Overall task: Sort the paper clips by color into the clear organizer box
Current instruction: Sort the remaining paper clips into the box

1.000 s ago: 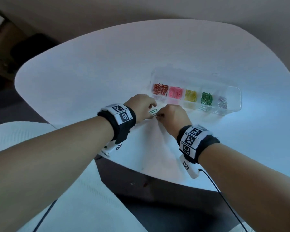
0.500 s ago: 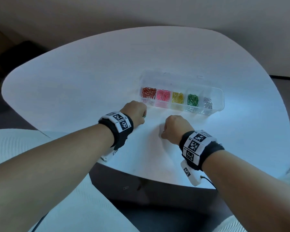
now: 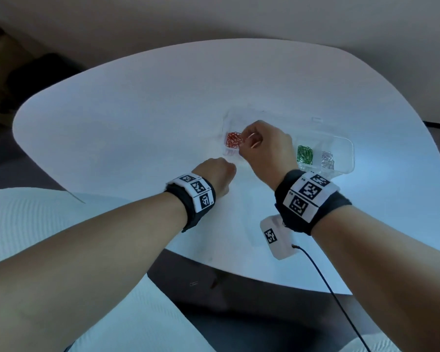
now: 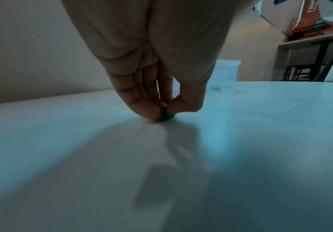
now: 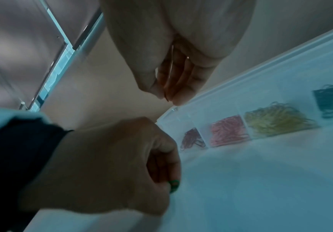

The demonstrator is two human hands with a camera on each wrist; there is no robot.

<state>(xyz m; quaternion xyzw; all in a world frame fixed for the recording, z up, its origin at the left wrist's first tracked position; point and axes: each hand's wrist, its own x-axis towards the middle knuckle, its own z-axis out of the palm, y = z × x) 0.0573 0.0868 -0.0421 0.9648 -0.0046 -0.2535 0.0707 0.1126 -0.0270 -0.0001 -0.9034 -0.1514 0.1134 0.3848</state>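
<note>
One white table (image 3: 137,123). One clear organizer box (image 3: 346,153), with five heaps of clips counted across the views: one red heap (image 3: 233,140), one pink heap (image 5: 228,133), one yellow heap (image 5: 277,120), one green heap (image 3: 304,154), one silver heap (image 3: 327,160). Two hands; one loose green clip (image 4: 164,115) was pinched in the left hand (image 3: 215,171).

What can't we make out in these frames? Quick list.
- Head view: pink and yellow compartments of the organizer box are hidden behind the right hand.
- Right wrist view: the clip pinched in the right hand is a thin blurred sliver; colour unclear.
- Left wrist view: the green clip is mostly covered by the left hand fingertips; shape not readable.
- Head view: that clip is hidden under the left hand.
</note>
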